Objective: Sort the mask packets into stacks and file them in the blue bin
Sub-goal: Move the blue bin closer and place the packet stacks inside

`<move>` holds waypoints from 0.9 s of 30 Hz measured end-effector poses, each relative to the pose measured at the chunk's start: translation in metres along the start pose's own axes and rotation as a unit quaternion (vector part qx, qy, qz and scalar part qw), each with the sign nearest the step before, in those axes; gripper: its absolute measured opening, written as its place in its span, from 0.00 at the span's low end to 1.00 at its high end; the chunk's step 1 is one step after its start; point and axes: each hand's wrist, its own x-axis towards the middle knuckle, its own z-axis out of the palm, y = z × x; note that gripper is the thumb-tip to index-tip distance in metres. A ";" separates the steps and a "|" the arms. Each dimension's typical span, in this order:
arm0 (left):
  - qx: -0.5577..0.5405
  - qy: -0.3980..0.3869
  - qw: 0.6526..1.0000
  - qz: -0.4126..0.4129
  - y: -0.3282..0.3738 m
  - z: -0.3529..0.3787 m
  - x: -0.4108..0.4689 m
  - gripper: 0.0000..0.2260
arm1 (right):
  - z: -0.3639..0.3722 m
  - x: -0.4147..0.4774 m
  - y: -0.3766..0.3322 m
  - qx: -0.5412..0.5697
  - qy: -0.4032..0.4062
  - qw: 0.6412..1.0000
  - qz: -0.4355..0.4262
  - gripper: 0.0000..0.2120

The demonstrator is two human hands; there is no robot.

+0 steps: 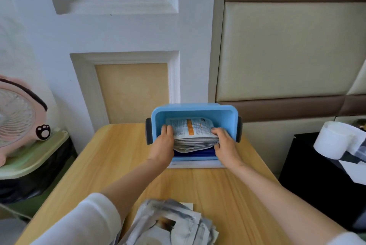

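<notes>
Filing was the step in hand: the left hand [164,141] and right hand [223,143] gripped the ends of a thick stack of white, orange-striped mask packets [194,136], standing it inside the light blue plastic bin [196,110] behind darker blue packets [196,153]. The next move likely called for releasing it squarely, then gathering the loose grey-white packets [174,223] on the wooden table [111,155].

Left hand [164,143], right hand [225,145] clasp packet stack [195,137]; seemingly inside bin [194,107]

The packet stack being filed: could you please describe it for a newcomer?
The blue bin sits at the table's far edge. Left hand and right hand hold the stack inside it; unlike the loose near pile, its top shows an orange stripe.
</notes>
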 end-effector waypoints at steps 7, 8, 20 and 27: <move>0.180 -0.037 0.983 0.014 0.007 0.007 0.004 0.28 | 0.012 -0.001 -0.005 -0.240 -0.051 0.969 0.006 0.33; 0.186 -0.043 0.981 0.018 0.007 0.007 0.004 0.28 | 0.013 -0.001 -0.005 -0.238 -0.049 0.970 0.011 0.34; 0.260 -0.126 0.950 0.120 0.018 -0.013 0.015 0.53 | -0.010 0.007 -0.038 -0.143 0.007 0.978 -0.149 0.22; 0.168 -0.175 0.962 0.129 0.004 -0.002 0.045 0.54 | 0.001 0.059 -0.043 -0.159 -0.203 0.965 -0.051 0.20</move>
